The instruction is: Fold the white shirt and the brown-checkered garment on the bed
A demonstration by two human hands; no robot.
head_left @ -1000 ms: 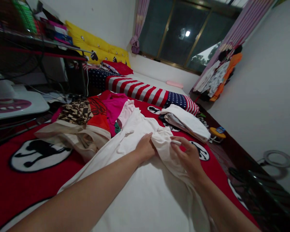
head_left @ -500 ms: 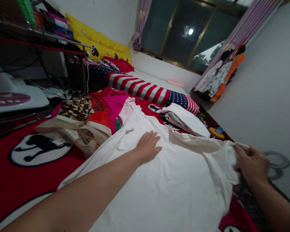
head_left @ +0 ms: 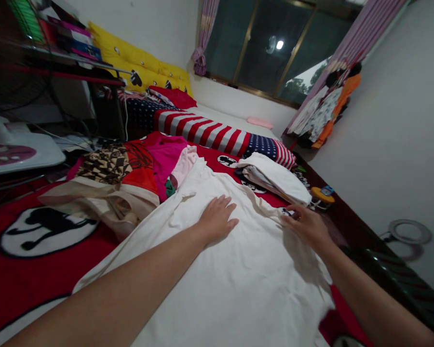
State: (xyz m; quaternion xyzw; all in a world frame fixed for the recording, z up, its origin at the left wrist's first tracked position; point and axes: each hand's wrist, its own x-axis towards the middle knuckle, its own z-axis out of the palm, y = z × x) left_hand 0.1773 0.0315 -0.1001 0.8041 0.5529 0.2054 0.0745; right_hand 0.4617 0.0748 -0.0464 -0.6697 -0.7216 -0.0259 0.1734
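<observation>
A broad white garment of thin, soft fabric lies spread from the centre to the lower edge of the frame, on a red blanket with black figures in white ovals. The left hand, fingers slightly parted and holding nothing, rests palm down on the garment near the centre. Right of centre, well apart from it, the right hand has its fingertips at the garment's upper right edge; whether they pinch the fabric cannot be told. Spreading appears largely done, though shallow creases and a ruffled upper right border are left; no fold crosses the visible main panel. At upper right of centre, a folded stack topped with white cloth seems finished. At left of centre, a loose heap of magenta, red, patterned and beige clothes lies unfolded.
</observation>
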